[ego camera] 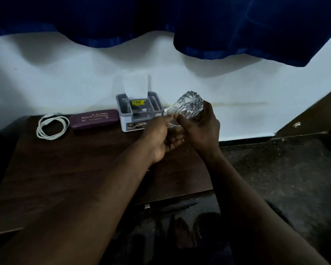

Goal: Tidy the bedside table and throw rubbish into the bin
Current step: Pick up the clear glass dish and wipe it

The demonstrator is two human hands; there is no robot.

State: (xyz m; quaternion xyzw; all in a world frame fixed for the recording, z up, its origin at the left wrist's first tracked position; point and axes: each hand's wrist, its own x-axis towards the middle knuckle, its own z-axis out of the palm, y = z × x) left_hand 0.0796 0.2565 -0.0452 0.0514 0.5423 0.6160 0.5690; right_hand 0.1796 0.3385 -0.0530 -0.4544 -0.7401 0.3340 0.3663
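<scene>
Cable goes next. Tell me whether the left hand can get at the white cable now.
Probably yes, once freed: the left hand pinches the crumpled wrapper, shared with the right hand, but only bare table lies between it and the white cable; the glasses case sits beside it.

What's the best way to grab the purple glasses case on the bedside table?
Probably best to take the purple glasses case around its middle, across the short width, coming from above. It lies flat and long, with the white cable and grey box near its ends.
</scene>
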